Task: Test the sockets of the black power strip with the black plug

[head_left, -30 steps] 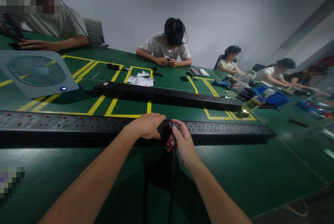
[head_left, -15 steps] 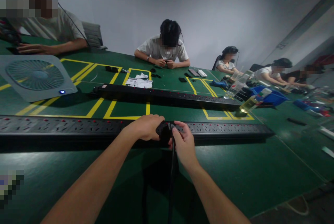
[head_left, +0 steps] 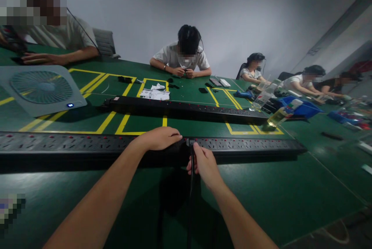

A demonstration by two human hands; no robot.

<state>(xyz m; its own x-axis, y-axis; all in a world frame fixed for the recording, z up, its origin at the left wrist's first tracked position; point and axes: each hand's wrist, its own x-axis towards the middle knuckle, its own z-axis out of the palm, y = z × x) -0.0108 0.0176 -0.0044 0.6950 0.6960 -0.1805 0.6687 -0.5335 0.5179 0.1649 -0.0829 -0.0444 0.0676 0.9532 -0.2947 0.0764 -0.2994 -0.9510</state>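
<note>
A long black power strip [head_left: 247, 144] with rows of sockets and small red switches lies across the green table in front of me. My left hand [head_left: 162, 138] rests over its middle, fingers curled across the top and thumb pointing right. Close beside it, my right hand [head_left: 203, 159] pinches a black plug [head_left: 189, 142] at the strip's sockets. From the plug a black power cable [head_left: 191, 198] hangs toward me. Whether the plug's pins sit fully in a socket is hidden.
Behind lies a second black power strip [head_left: 180, 109]. A white fan [head_left: 43, 90] stands at left. Crumpled white paper [head_left: 155, 92], a bottle of yellow liquid [head_left: 280, 116] and a blue bin [head_left: 303, 109] are farther back. Several people sit around the table [head_left: 261, 202].
My left hand has moved off the plug and flattened onto the strip, thumb drawn in. My right index finger has folded down beside the plug and cable.
</note>
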